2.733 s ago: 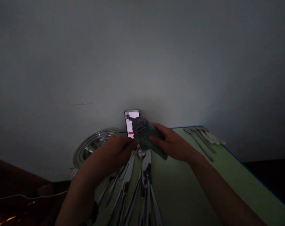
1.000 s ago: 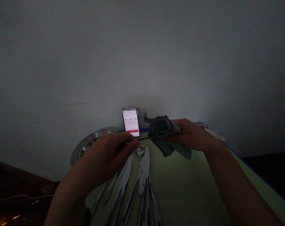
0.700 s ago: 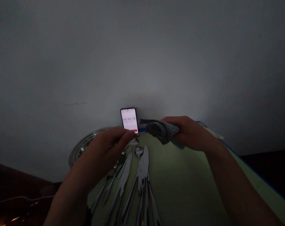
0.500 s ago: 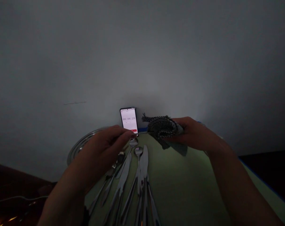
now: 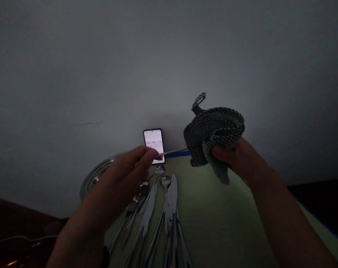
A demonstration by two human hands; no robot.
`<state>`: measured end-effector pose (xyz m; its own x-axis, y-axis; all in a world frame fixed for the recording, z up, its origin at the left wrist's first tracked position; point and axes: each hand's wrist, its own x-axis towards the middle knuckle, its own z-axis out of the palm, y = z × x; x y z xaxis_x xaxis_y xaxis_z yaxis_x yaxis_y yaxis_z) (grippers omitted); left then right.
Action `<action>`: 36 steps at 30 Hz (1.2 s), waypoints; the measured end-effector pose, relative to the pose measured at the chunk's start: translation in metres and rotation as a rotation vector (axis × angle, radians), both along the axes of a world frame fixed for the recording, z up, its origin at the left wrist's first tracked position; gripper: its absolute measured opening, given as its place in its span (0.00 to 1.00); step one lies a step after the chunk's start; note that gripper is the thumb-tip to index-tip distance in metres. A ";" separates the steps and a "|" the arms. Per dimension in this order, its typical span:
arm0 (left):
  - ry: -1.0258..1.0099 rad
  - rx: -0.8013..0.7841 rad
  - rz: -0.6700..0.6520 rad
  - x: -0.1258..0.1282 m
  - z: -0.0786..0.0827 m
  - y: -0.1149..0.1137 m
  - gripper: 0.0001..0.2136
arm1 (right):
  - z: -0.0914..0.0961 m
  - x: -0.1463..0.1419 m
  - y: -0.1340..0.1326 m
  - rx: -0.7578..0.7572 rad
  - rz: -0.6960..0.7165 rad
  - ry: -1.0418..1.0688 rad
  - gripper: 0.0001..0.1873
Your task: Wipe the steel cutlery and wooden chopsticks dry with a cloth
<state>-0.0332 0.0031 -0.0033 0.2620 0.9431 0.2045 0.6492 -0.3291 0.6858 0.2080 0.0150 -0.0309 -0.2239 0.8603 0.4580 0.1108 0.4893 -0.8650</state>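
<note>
My left hand pinches one end of a thin metal utensil that points right, level above the green table. My right hand is closed on a bunched dark checkered cloth, raised above the utensil's far end and apart from it. Below my hands several knives and spoons lie fanned out on the table.
A phone with a running timer leans upright against the grey wall behind the table. A round steel tray sits at the back left. The table has a blue edge on the right. The scene is dim.
My right hand has lifted the cloth up and off the utensil, which now shows bare past my left fingers. The left hand has stayed almost in place.
</note>
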 end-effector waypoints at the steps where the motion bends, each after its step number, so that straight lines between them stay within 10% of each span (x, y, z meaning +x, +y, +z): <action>1: 0.012 0.009 -0.023 0.000 -0.001 0.000 0.16 | -0.001 0.001 0.000 -0.033 0.007 0.034 0.21; 15: 0.231 0.278 -0.015 -0.006 0.007 -0.003 0.12 | -0.006 -0.010 0.009 -0.293 0.169 -0.007 0.20; 27: 0.419 0.296 -0.116 0.009 0.002 -0.009 0.13 | 0.000 -0.018 0.001 -0.092 -0.041 -0.456 0.16; 36: 0.563 0.365 -0.158 0.015 -0.010 -0.002 0.12 | -0.013 -0.030 0.011 0.001 0.054 -0.562 0.11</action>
<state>-0.0183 0.0009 -0.0133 0.5500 0.7815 0.2947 0.7993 -0.5948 0.0857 0.1777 0.0262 -0.0442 -0.4774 0.8404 0.2567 0.5291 0.5081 -0.6796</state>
